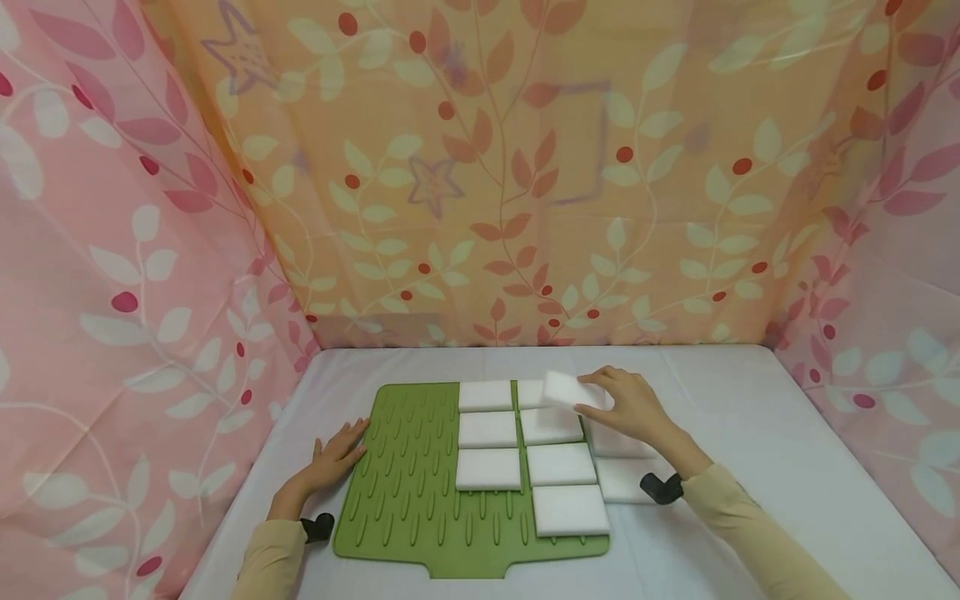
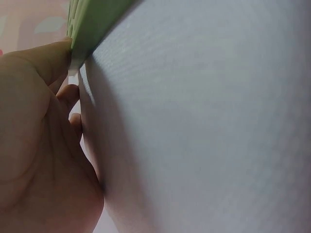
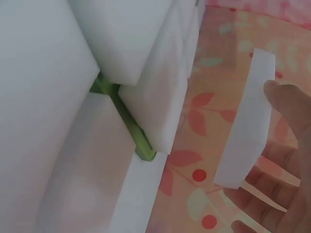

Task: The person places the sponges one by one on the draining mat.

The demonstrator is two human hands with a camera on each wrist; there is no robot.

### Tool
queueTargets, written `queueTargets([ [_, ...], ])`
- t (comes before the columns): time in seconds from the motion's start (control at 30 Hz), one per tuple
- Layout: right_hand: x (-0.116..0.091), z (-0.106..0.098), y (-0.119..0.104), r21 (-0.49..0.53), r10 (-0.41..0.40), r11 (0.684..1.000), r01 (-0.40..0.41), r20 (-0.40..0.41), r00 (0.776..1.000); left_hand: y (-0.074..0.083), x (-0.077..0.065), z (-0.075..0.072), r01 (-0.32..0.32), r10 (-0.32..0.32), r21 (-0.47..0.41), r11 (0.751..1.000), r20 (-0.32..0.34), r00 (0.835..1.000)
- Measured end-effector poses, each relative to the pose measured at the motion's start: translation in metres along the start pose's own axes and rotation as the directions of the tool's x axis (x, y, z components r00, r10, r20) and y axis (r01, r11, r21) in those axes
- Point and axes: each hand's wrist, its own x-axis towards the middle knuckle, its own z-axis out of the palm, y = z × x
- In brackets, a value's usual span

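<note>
In the head view my right hand [image 1: 628, 406] pinches a white sponge [image 1: 566, 389] between thumb and fingers, above the back right of a green ridged mat [image 1: 405, 475]. The right wrist view shows this flat, rectangular sponge [image 3: 248, 121] edge-on, apart from those lying below. Several more white sponges [image 1: 487, 431] lie in two columns on the mat's middle and right. My left hand [image 1: 335, 463] rests on the table at the mat's left edge, fingers extended. Up close in the left wrist view, the thumb of my left hand [image 2: 34, 131] touches the mat's edge [image 2: 95, 24].
More white sponges [image 1: 626, 481] lie on the white table [image 1: 750, 433] just right of the mat, partly hidden by my right hand and wrist. Floral curtains [image 1: 525, 250] hang behind the table and along both sides. A tab juts from the mat's front edge.
</note>
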Motion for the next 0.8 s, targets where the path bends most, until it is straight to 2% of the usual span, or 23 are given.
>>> queueTargets([
  [0.5, -0.003, 0.007, -0.028, 0.013, -0.005, 1.000, 0.005, 0.051, 0.999, 0.002, -0.001, -0.001, 0.000, 0.000, 0.007, 1.000, -0.013, 1.000],
  [0.8, -0.003, 0.011, -0.050, 0.027, -0.062, 0.998, 0.060, 0.065, 0.996, -0.001, 0.001, 0.000, 0.009, -0.009, -0.002, 1.000, 0.007, 1.000],
])
